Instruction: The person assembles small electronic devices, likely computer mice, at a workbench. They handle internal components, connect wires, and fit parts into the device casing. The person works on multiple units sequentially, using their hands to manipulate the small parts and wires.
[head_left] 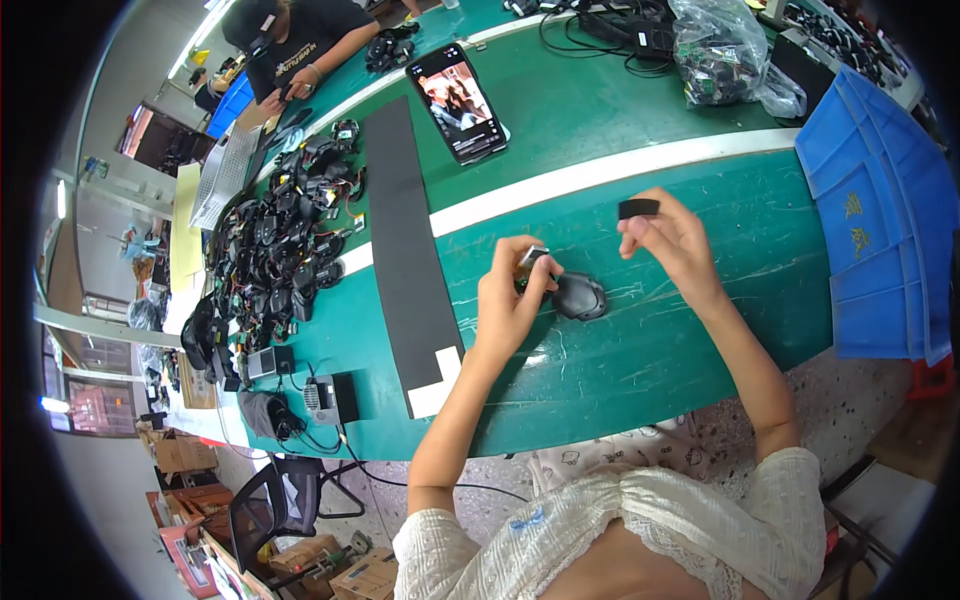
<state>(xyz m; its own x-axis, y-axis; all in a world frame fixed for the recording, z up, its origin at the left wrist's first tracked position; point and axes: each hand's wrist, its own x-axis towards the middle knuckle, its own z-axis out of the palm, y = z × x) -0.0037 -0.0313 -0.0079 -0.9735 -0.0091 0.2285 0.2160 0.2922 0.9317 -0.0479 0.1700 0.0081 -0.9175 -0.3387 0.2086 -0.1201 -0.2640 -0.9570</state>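
Our right hand (682,245) is pinched closed on a black strip (637,209), our left hand (507,298) on a silvery part (534,257), near a dark shell (579,298) on the green table (650,345), with a clear bag (718,28) of electronics (722,78) and a blue crate (875,225) beyond.

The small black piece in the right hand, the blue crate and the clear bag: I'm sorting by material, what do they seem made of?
Small black piece: perhaps foam or rubber, matte, as it hardly shines; too small to settle.
Blue crate: likely rigid plastic, faintly glossy, with moulded ribs.
Clear bag: apparently thin plastic film, shiny, with bright wrinkles.
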